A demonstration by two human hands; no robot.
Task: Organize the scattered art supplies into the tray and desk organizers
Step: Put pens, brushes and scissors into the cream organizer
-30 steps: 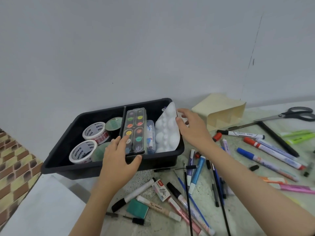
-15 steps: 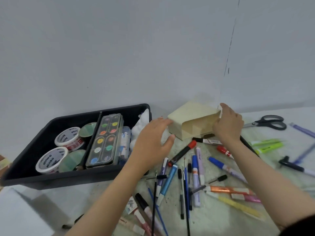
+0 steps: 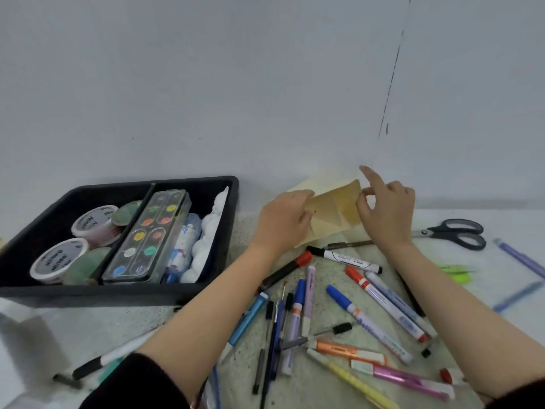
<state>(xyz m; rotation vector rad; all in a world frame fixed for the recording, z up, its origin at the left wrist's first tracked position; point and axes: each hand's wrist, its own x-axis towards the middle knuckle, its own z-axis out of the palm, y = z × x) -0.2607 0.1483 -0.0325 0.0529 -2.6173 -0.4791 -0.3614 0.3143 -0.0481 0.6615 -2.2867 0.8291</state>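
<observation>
Yellow creased paper organizer (image 3: pixel 333 212), held by left hand (image 3: pixel 283 223), pinched by right hand (image 3: pixel 387 212).

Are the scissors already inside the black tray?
No, the scissors lie on the desk at the far right, well apart from the black tray at the left.

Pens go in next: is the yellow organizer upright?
Tipped: left hand and right hand hold the organizer, creased end facing camera, opening unseen.
</observation>
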